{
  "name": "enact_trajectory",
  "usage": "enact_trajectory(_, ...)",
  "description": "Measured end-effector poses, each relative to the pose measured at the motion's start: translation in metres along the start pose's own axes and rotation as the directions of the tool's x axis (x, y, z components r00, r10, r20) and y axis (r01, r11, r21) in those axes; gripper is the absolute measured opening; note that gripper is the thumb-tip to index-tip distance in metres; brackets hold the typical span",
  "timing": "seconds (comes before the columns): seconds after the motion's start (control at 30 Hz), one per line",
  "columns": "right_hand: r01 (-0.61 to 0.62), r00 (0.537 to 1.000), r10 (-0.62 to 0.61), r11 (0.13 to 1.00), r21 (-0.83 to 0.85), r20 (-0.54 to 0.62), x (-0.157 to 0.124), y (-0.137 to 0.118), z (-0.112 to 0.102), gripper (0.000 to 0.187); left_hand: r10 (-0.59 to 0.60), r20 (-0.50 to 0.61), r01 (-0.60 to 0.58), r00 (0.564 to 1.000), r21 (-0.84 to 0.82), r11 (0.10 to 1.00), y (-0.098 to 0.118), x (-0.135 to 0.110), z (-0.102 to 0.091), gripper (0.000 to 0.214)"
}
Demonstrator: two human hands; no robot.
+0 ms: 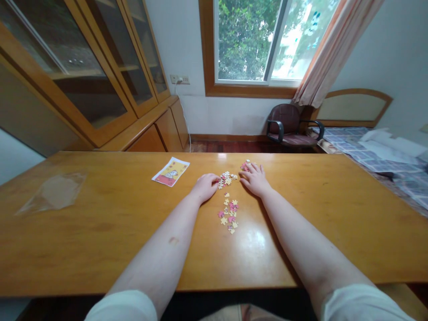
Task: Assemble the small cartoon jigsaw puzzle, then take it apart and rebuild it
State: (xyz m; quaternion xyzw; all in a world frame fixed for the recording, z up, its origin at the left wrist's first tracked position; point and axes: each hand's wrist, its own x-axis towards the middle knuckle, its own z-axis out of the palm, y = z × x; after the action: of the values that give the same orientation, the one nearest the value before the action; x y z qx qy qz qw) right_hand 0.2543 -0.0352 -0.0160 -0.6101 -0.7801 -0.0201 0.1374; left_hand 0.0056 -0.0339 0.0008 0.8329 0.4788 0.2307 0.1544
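Note:
Small jigsaw puzzle pieces lie in loose groups on the wooden table [117, 240]. My left hand [205, 187] rests at the left edge of a pile of mostly cream pieces [228, 179]. Its fingers are curled in and close together; whatever lies between the tips is hidden. To the right, my right hand [256, 180] is open with fingers spread, partly covering a cluster of pink pieces [245, 166]. Nearer to me, pink and yellow pieces [232, 218] are scattered between my forearms.
A printed picture sheet [171, 171], yellow and pink with an animal on it, lies left of my left hand. Farther left is a clear plastic bag [55, 191]. Beyond the table stand a glass-door cabinet [133, 107], an armchair [289, 125] and a bed [354, 138].

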Motion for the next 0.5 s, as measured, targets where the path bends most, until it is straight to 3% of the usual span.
enact_trajectory(0.17,-0.049,0.999,0.049,0.999,-0.005,0.005,0.002,0.002,0.0,0.045,0.022,-0.024,-0.023,0.999,-0.009,1.0,-0.003,0.001,0.002,0.023)
enact_trajectory(0.33,0.196,0.977,-0.201,0.978,0.064,0.066,0.0,-0.005,-0.002,0.047,0.017,-0.03,-0.017,0.999,-0.01,1.0,-0.009,0.004,0.006,0.023)
enact_trajectory(0.5,0.232,0.97,-0.242,0.956,0.178,0.038,0.001,-0.008,-0.003,0.028,0.005,-0.026,-0.006,1.0,-0.013,1.0,-0.008,0.004,0.005,0.022)
